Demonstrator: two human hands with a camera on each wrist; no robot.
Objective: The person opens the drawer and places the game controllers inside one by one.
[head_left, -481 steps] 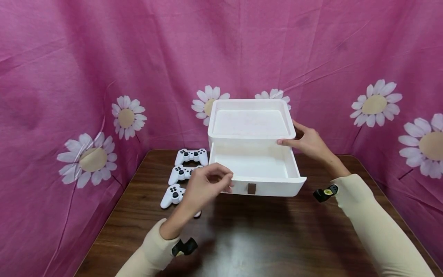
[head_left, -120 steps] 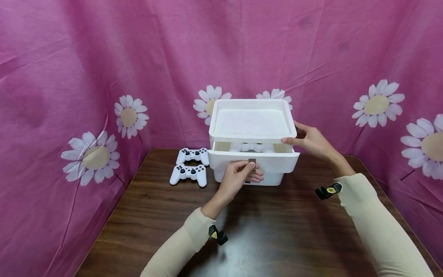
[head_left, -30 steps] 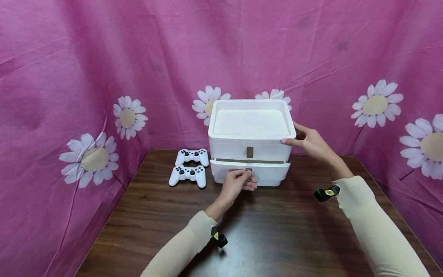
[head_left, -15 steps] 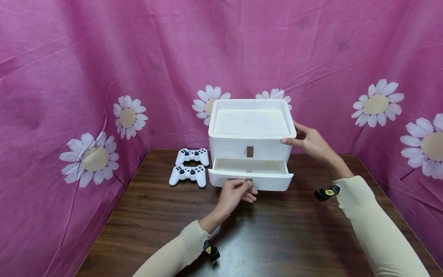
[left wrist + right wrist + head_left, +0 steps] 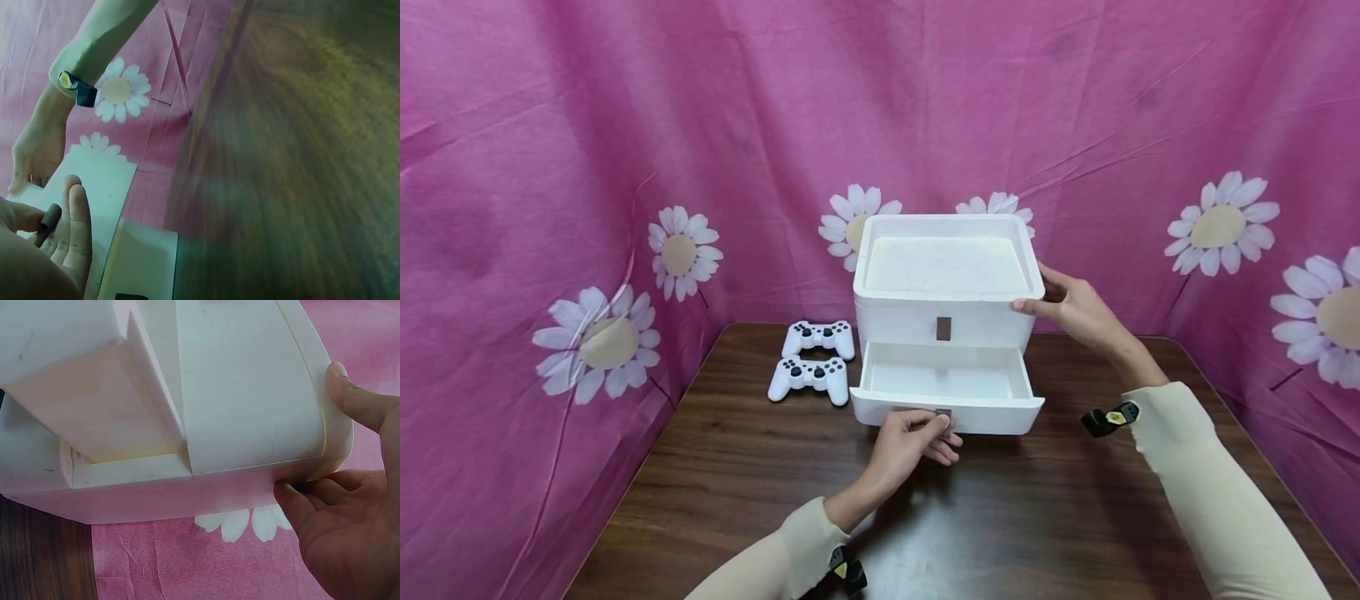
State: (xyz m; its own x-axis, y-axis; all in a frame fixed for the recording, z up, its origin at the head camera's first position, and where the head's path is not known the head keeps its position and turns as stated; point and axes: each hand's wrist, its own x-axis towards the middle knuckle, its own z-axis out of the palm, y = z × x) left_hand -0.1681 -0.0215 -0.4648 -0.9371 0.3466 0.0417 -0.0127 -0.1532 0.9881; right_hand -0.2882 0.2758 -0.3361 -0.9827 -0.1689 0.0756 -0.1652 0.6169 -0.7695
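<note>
A white drawer unit (image 5: 895, 321) with a shallow tray top stands on the table. Its lower drawer (image 5: 1000, 417) is pulled out and looks empty inside; the upper drawer (image 5: 992, 325) is closed, its brown tab (image 5: 943, 328) hanging at the front. With thumb and fingers my left hand (image 5: 902, 450) pinches the lower drawer's brown tab (image 5: 50, 217), the other fingers extended below it. My right hand (image 5: 1078, 312) grips the unit's right side near the top, thumb on the front rim and fingers around the side, as the right wrist view also shows.
Two white game controllers (image 5: 817, 339) (image 5: 808, 379) lie one before the other on the wooden table (image 5: 715, 467), left of the unit. A pink curtain (image 5: 775, 125) with daisies hangs behind and along both sides.
Over the last second the lower drawer has slid out toward me with my left hand on its tab. Earlier, the upper drawer was partly out with a controller in it; now it is closed.
</note>
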